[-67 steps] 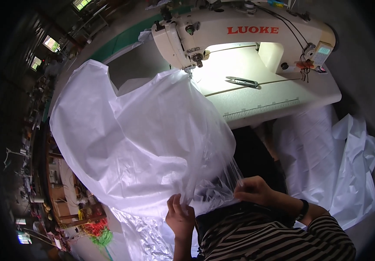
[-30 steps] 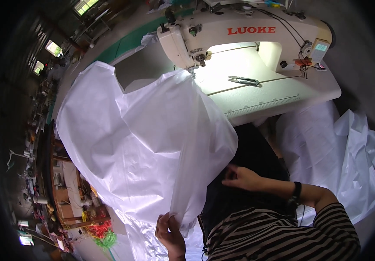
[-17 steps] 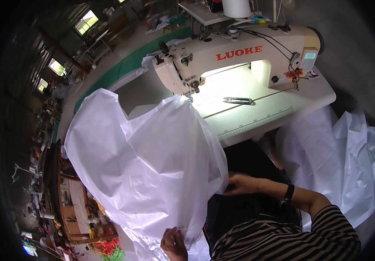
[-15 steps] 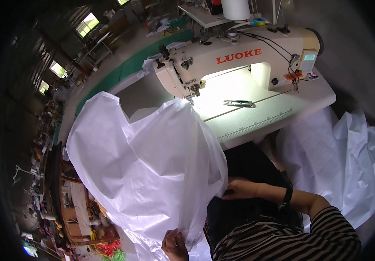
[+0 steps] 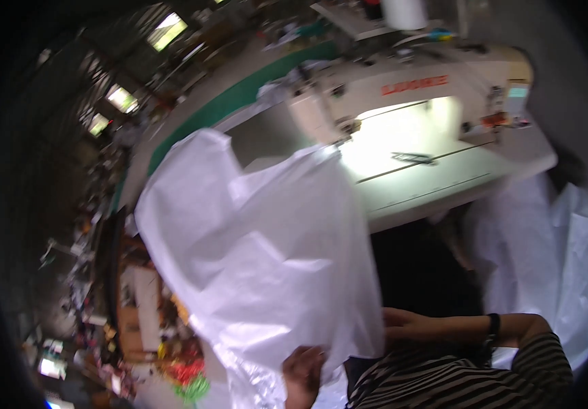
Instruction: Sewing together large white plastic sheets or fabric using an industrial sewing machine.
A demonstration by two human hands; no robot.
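Pinching white sheeting (image 5: 273,273), our left hand (image 5: 303,369) should hold it untwisted (right hand (image 5: 406,326): we cannot tell its grip).

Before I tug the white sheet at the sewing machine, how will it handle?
Likely floppy: the white sheet sags in soft folds below the sewing machine. Probably light for its spread, since it looks like thin film or cloth. Possibly slippery too, given the sheen along its creases.
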